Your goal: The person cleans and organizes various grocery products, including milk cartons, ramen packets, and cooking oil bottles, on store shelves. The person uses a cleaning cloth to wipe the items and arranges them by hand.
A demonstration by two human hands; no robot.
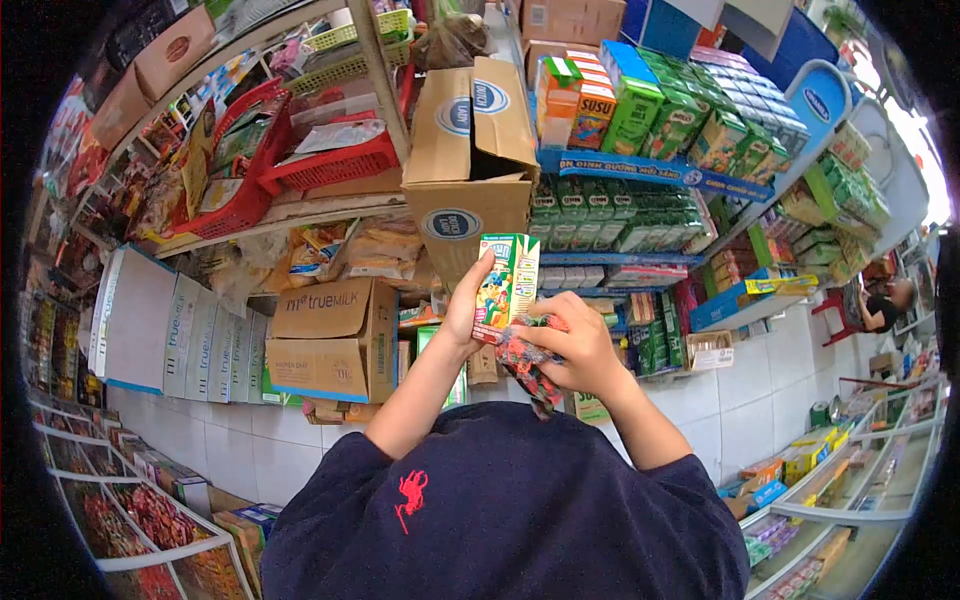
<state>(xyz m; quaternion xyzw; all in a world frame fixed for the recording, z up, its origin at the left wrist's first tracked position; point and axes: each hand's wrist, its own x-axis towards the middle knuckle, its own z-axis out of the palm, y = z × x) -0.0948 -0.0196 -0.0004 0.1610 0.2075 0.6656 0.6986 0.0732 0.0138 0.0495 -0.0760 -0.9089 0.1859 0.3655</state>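
My left hand (466, 305) is wrapped round a small green, white and red drink carton (507, 280), held upright in front of my chest. In my right hand (580, 345) is a bunched cloth (524, 362) with a dark, red and grey pattern. The cloth touches the lower right part of the carton. Just behind the carton stands a tall brown cardboard box (425, 193) with blue round logos and open flaps.
Shelves of drink cartons (620, 215) rise at the right. Red baskets (340, 155) sit on a rack at the left, above a brown box (325, 340). Glass cases flank me at both lower sides. A person (882, 308) is at the far right.
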